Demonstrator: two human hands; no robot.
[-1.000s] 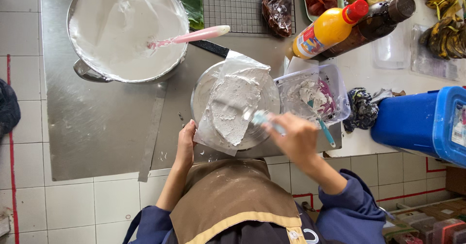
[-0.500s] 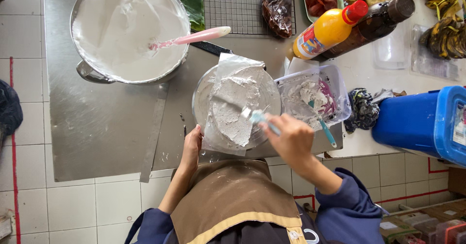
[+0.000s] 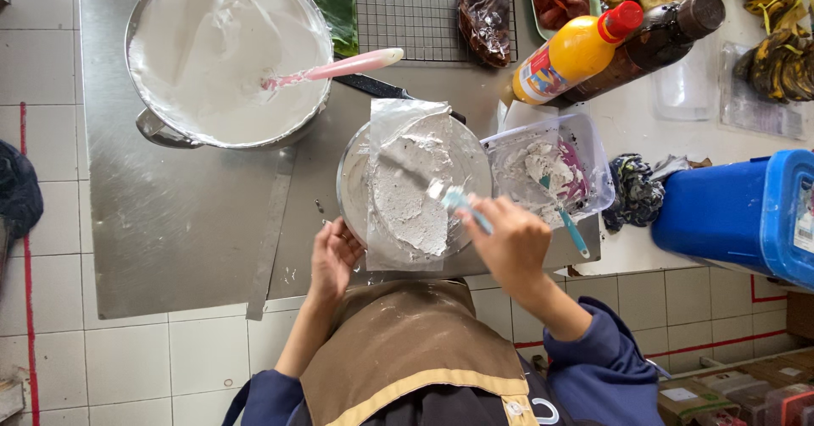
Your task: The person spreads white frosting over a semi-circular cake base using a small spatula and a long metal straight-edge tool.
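Note:
My left hand rests on the near left rim of a round metal pan, which is lined with a clear plastic sheet and holds a layer of white paste. My right hand grips a light blue spatula whose blade touches the paste at the pan's right side. A clear plastic tub with more white paste and a second blue-handled tool stands just right of the pan.
A large metal pot of white batter with a pink spatula sits at the back left on the steel worktop. Behind are a wire rack, an orange bottle, a dark bottle, bananas. A blue box stands right.
My right hand has drawn the spatula across the paste toward the pan's right side. The plastic sheet and pan have turned slightly under my left hand, which shifted along the rim.

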